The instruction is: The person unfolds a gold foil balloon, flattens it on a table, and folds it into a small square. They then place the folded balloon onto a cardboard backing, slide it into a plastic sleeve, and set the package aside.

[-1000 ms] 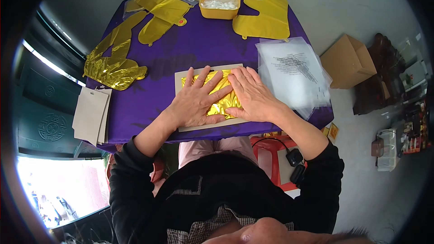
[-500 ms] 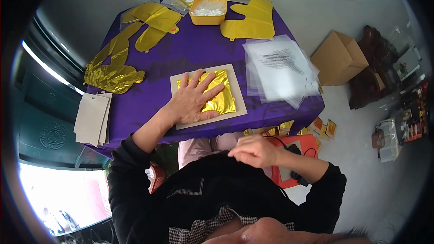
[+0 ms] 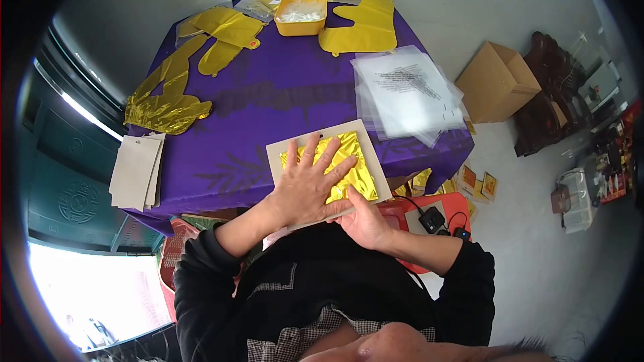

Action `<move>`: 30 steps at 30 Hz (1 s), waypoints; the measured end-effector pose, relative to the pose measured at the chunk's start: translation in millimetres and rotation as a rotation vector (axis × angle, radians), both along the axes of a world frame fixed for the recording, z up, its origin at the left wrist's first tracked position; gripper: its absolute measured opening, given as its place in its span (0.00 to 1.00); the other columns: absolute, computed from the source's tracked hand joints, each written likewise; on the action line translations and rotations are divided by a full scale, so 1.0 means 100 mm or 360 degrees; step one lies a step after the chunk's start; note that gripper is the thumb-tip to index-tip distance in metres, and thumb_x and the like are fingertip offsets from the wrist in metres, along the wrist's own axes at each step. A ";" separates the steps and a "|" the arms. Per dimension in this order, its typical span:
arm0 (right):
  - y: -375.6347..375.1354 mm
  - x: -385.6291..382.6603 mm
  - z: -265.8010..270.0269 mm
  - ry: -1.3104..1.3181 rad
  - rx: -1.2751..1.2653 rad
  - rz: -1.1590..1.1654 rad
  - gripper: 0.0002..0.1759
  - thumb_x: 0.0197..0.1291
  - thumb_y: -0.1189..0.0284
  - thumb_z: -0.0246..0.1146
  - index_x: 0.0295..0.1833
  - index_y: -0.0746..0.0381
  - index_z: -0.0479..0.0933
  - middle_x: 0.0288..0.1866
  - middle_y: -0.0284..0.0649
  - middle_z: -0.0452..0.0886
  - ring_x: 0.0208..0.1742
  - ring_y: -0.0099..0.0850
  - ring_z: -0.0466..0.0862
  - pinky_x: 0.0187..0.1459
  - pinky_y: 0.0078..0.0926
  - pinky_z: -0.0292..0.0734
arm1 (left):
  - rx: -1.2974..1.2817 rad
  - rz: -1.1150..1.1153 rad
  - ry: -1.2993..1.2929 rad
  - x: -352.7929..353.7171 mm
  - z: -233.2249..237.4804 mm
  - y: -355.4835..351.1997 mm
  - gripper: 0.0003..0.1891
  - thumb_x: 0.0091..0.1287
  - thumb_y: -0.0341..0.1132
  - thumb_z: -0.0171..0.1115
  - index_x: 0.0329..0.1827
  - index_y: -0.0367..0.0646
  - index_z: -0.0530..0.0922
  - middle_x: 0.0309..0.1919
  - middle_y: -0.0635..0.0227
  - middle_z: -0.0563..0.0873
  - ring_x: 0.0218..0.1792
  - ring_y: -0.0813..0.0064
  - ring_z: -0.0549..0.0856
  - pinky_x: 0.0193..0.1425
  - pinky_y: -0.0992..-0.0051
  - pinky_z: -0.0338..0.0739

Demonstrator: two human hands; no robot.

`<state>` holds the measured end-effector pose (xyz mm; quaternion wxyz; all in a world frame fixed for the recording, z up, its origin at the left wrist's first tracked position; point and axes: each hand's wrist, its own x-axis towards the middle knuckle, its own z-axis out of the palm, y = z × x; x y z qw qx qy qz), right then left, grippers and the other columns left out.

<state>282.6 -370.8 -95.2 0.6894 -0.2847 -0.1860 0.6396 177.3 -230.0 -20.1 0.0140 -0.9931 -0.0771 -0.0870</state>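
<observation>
A folded gold foil balloon (image 3: 359, 177) lies on a grey-brown cardboard card (image 3: 365, 133) at the table's near edge. Flat on the foil rests my left hand (image 3: 303, 188), its fingers spread and its palm down. My right hand (image 3: 367, 222) grips the card's near edge, thumb on top; its other fingers are mostly hidden below. The card sits tilted, its near side reaching past the table edge over my lap. A small dark hole shows near the card's far edge, by my left fingertips.
Clear plastic bags (image 3: 409, 104) lie right on the purple cloth (image 3: 268, 104). Flat gold foil balloons (image 3: 365, 23) and a yellow tub (image 3: 300, 23) stand farther back. Blank cards (image 3: 136, 171) are stacked at left. A red stool (image 3: 453, 208) with a black cable and a cardboard box (image 3: 493, 87) stand right.
The card and foil have moved toward me and to the right, turning slightly, under my left hand. My right hand has come up from my lap and taken the card's near edge.
</observation>
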 end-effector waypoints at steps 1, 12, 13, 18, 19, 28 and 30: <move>0.02 -0.03 0.03 0.0096 -0.0069 -0.0112 0.25 0.78 0.56 0.47 0.74 0.54 0.60 0.61 0.38 0.76 0.56 0.29 0.78 0.52 0.35 0.73 | -0.0020 0.0014 0.0004 0.00 0.01 -0.03 0.43 0.66 0.73 0.46 0.79 0.59 0.61 0.76 0.51 0.60 0.75 0.35 0.56 0.72 0.31 0.49; 0.01 -0.01 0.01 0.0200 -0.0148 -0.0076 0.19 0.78 0.59 0.47 0.65 0.57 0.68 0.55 0.36 0.79 0.52 0.28 0.79 0.51 0.35 0.73 | -0.0075 0.0019 0.0186 -0.02 0.07 0.00 0.50 0.63 0.79 0.39 0.82 0.55 0.55 0.79 0.46 0.53 0.77 0.31 0.49 0.74 0.30 0.42; 0.01 0.00 -0.01 0.0163 -0.0089 -0.0062 0.19 0.78 0.58 0.47 0.65 0.57 0.69 0.54 0.35 0.79 0.51 0.28 0.79 0.50 0.34 0.73 | -0.0214 0.0006 0.0214 -0.03 0.10 0.02 0.51 0.64 0.79 0.38 0.82 0.53 0.51 0.80 0.45 0.50 0.78 0.33 0.46 0.75 0.32 0.39; -0.02 -0.01 0.11 0.0036 -0.0014 -0.0095 0.23 0.79 0.59 0.44 0.70 0.59 0.66 0.62 0.35 0.78 0.58 0.28 0.79 0.54 0.33 0.73 | -0.1034 0.0010 -0.0056 -0.11 0.33 0.28 0.46 0.71 0.72 0.35 0.83 0.50 0.47 0.81 0.45 0.44 0.81 0.47 0.45 0.79 0.42 0.35; -0.04 0.00 0.11 0.0040 -0.0017 -0.0089 0.23 0.79 0.59 0.44 0.70 0.59 0.66 0.62 0.35 0.78 0.58 0.28 0.79 0.54 0.33 0.73 | -0.1037 0.0016 -0.0054 -0.13 0.36 0.35 0.46 0.71 0.72 0.35 0.83 0.50 0.47 0.81 0.45 0.44 0.81 0.47 0.45 0.79 0.42 0.35; -0.23 0.41 0.09 -0.0359 -0.0143 -0.0113 0.27 0.78 0.64 0.46 0.74 0.68 0.60 0.74 0.47 0.68 0.75 0.38 0.67 0.77 0.41 0.57 | -0.1344 0.0307 -0.0783 0.00 0.39 0.88 0.32 0.78 0.56 0.46 0.67 0.33 0.73 0.71 0.39 0.68 0.75 0.47 0.66 0.74 0.62 0.63; -0.23 0.47 0.25 -0.0291 -0.0036 -0.0140 0.27 0.77 0.64 0.46 0.74 0.69 0.60 0.73 0.47 0.68 0.74 0.38 0.68 0.76 0.41 0.58 | -0.1353 0.0291 -0.0775 0.11 0.42 0.95 0.32 0.78 0.57 0.45 0.65 0.34 0.76 0.70 0.45 0.71 0.71 0.54 0.70 0.73 0.63 0.64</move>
